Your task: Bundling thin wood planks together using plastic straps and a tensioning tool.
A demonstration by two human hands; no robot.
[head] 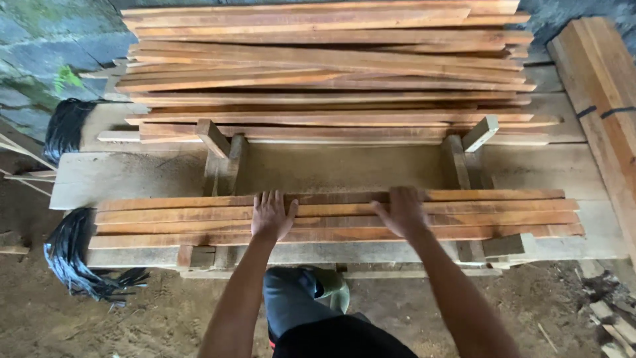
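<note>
Head view, looking down over both forearms: near row of reddish slats (464, 215) laid side by side across two wooden supports (224, 159), running left to right in front of the body. Left hand (271, 215) flat on top of the slats, palm down, fingers (266, 199) spread and pointing away toward the far slat, thumb out to the right; nothing gripped, slats lying under palm and fingers. Right hand (402, 211) also pressed on the row, palm down, fingertips (404, 193) reaching over the far edge of the farthest slat, thumb stretched left along the wood; whether those fingertips curl around the edge, cannot tell. Hands well apart, both between the supports. Beyond the gap, a tall pile (324, 66) of the same slats, loosely stacked. Wide pale planks (119, 176) beneath everything. More boards (599, 73) banded with dark straps at far right. Black plastic bundles (73, 255) at the left ends. Green boot (331, 288) on the dirt floor (159, 318) below.
</note>
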